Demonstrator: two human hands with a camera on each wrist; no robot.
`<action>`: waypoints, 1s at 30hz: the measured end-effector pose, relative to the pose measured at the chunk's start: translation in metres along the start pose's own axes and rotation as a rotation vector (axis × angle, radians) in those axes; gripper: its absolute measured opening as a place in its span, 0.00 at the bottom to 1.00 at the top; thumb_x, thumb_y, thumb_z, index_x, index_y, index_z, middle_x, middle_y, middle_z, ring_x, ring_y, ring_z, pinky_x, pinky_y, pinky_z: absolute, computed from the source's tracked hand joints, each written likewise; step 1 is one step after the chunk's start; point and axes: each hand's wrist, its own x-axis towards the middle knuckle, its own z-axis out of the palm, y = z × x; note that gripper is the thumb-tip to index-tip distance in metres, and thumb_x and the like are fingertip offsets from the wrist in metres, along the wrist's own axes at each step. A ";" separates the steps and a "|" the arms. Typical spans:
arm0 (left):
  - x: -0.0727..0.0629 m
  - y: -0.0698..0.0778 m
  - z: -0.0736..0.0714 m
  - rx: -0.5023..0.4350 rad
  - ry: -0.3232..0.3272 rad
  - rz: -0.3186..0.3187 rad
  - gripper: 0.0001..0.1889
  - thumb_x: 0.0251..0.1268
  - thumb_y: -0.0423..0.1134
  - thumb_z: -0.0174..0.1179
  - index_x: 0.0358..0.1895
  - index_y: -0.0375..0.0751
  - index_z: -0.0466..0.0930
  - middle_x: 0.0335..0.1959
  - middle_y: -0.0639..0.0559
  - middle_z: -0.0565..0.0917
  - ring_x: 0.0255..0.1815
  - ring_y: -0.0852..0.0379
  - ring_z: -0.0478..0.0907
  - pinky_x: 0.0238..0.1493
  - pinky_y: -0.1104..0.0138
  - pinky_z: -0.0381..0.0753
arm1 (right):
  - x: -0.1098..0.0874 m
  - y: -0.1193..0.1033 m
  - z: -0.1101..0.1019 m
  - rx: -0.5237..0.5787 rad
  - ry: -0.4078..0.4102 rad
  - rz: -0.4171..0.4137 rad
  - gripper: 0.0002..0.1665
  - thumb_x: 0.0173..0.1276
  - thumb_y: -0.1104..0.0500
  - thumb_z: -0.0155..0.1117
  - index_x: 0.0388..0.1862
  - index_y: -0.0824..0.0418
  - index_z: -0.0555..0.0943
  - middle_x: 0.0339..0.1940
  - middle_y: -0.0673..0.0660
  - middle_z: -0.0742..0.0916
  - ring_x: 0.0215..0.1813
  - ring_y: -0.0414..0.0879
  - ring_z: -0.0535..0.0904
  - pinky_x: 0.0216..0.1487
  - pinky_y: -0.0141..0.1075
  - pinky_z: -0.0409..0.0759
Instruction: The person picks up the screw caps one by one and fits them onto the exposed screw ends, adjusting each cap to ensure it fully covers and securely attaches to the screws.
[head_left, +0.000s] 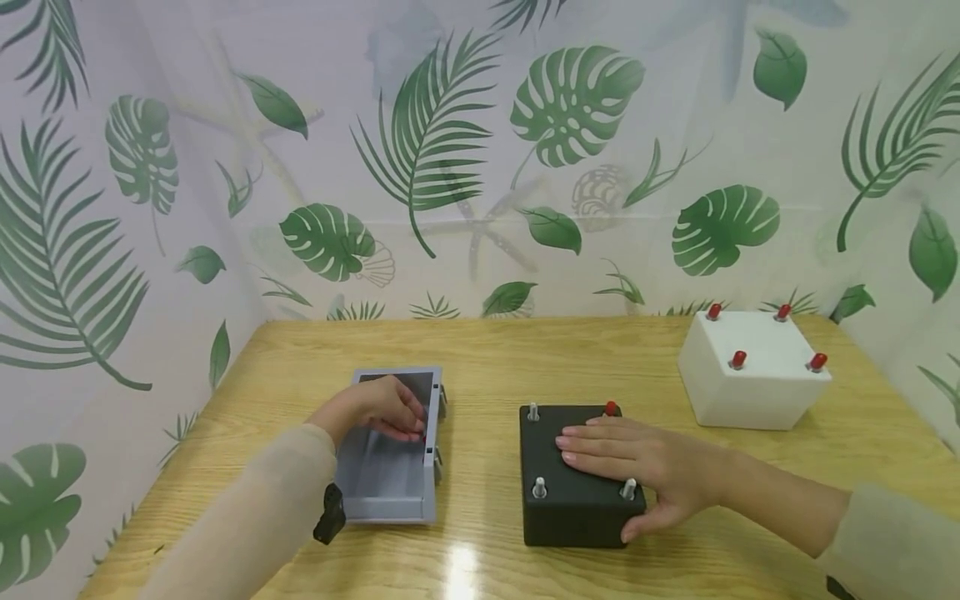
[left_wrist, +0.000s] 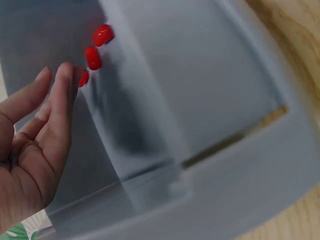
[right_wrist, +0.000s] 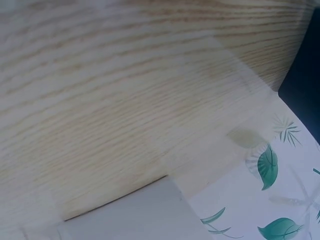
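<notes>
My left hand (head_left: pixel 388 407) reaches down into a grey plastic bin (head_left: pixel 384 510) on the left side of the table. In the left wrist view, several small red caps (left_wrist: pixel 103 35) lie along the bin's inner corner. The forefinger is right at the lowest cap, and the thumb stands apart from it. My right hand (head_left: pixel 654 463) lies on top of a black box (head_left: pixel 573 525), fingers stretched across its lid and thumb down its near side. Bare metal bolts (head_left: pixel 539 488) rise from three of the box's corners. A red cap (head_left: pixel 611 408) sits at its far right corner.
At the back right stands a white box (head_left: pixel 753 383) with red caps on its top corners. Clips (head_left: pixel 439 462) stick out from the bin's right wall. Behind the wooden table (head_left: pixel 480 354) hangs a leaf-patterned cloth (head_left: pixel 465 275).
</notes>
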 end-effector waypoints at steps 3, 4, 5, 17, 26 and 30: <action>0.001 -0.001 0.002 -0.002 0.016 -0.007 0.10 0.59 0.22 0.58 0.44 0.24 0.79 0.26 0.44 0.84 0.24 0.60 0.81 0.35 0.66 0.85 | 0.000 0.000 0.001 0.005 0.015 -0.005 0.48 0.61 0.37 0.63 0.63 0.75 0.67 0.66 0.68 0.72 0.70 0.56 0.65 0.74 0.40 0.55; 0.001 -0.001 0.002 0.000 0.020 -0.008 0.11 0.59 0.22 0.58 0.46 0.24 0.78 0.27 0.44 0.84 0.25 0.60 0.81 0.35 0.66 0.85 | 0.000 0.000 0.002 0.004 0.020 -0.007 0.48 0.61 0.37 0.62 0.63 0.75 0.68 0.66 0.67 0.72 0.70 0.56 0.65 0.74 0.40 0.55; 0.001 -0.001 0.003 0.003 0.024 -0.007 0.12 0.59 0.22 0.59 0.47 0.24 0.78 0.28 0.43 0.85 0.25 0.60 0.82 0.35 0.66 0.85 | 0.000 0.001 0.003 0.002 0.025 -0.008 0.48 0.62 0.37 0.62 0.63 0.75 0.68 0.66 0.67 0.72 0.69 0.56 0.65 0.74 0.40 0.56; 0.010 -0.003 0.007 0.077 0.049 0.000 0.08 0.61 0.28 0.60 0.42 0.29 0.81 0.27 0.45 0.86 0.24 0.61 0.81 0.30 0.69 0.84 | 0.000 0.002 0.007 0.003 0.088 -0.032 0.45 0.63 0.38 0.61 0.61 0.76 0.70 0.64 0.68 0.73 0.68 0.58 0.67 0.73 0.42 0.58; 0.008 -0.006 0.014 0.208 0.037 0.014 0.04 0.57 0.23 0.59 0.34 0.30 0.82 0.26 0.45 0.84 0.24 0.59 0.80 0.30 0.68 0.84 | 0.000 0.001 0.008 0.006 0.091 -0.026 0.44 0.63 0.39 0.62 0.61 0.76 0.70 0.64 0.68 0.74 0.68 0.58 0.67 0.73 0.41 0.58; 0.009 -0.006 0.020 0.264 0.040 0.014 0.04 0.55 0.22 0.59 0.31 0.31 0.81 0.24 0.47 0.83 0.22 0.60 0.79 0.28 0.69 0.84 | 0.000 0.002 0.008 0.006 0.096 -0.025 0.43 0.63 0.39 0.61 0.60 0.75 0.70 0.64 0.67 0.74 0.67 0.57 0.68 0.73 0.41 0.59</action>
